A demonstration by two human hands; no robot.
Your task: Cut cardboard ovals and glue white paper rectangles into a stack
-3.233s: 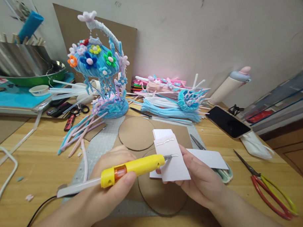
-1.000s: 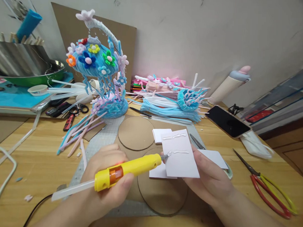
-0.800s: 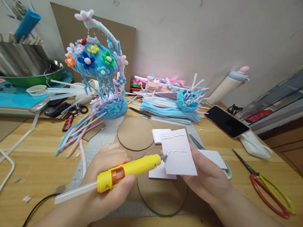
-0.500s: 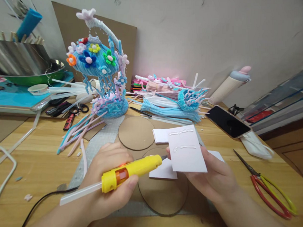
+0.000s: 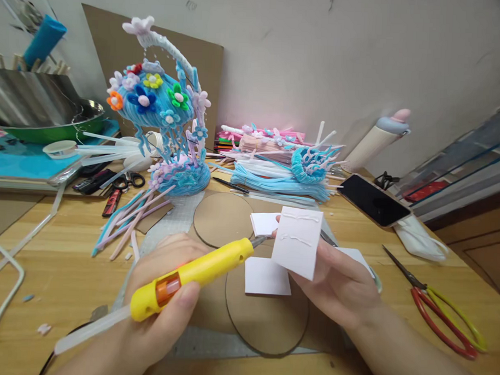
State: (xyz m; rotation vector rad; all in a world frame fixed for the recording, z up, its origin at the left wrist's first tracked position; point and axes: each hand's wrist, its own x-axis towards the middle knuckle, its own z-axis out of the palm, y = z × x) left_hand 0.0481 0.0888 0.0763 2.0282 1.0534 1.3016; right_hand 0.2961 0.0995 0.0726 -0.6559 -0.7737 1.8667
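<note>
My left hand point(image 5: 164, 294) is closed around a yellow hot glue gun point(image 5: 206, 268), a clear glue stick poking out of its back end. The gun's metal tip is close to the left edge of a white card point(image 5: 297, 241); whether they touch I cannot tell. My right hand point(image 5: 341, 278) grips that card, tilted up, with two wavy lines of glue across its face. Below lies another white card point(image 5: 267, 276) on a cardboard disc point(image 5: 265, 330). A second cardboard disc point(image 5: 222, 216) sits behind, beside a white card stack point(image 5: 263, 224).
A pipe-cleaner jellyfish lamp point(image 5: 158, 97) stands at the back left. Bundles of blue pipe cleaners point(image 5: 275, 180) lie behind the discs. On the right are a phone point(image 5: 375, 200) and red-and-yellow-handled scissors point(image 5: 442, 320). Small black scissors point(image 5: 129, 180) lie left.
The glue gun has moved left and slightly up, its tip further from my right fingers. My right hand has turned the card and shifted it slightly left.
</note>
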